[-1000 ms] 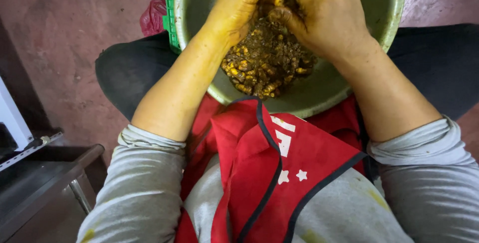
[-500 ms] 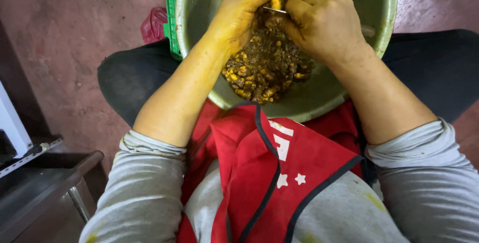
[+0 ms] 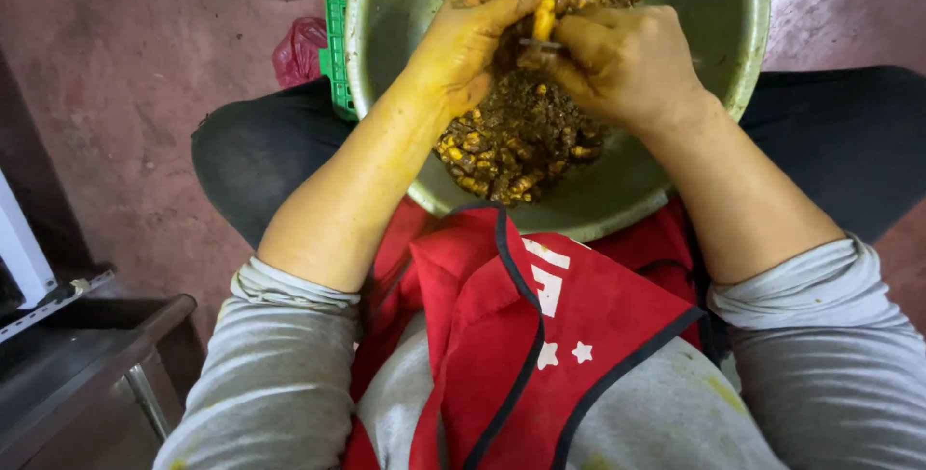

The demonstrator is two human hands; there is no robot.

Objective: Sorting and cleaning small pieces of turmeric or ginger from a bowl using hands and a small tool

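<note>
The left hand (image 3: 463, 46) pinches a yellow turmeric piece (image 3: 545, 17) above the steel bowl (image 3: 743, 65); the right hand (image 3: 627, 60) clenches a small blade (image 3: 540, 44) against it. Stained, slick fingers could slip, nicking the left thumb.

A worn, reddish-brown concrete floor (image 3: 145, 123) is seen, mottled with pale scuffs. At the lower left corner a grey metal bench (image 3: 68, 383) is placed, with a white upright panel (image 3: 19, 248) beside it. Dim, warm light is cast throughout.
</note>
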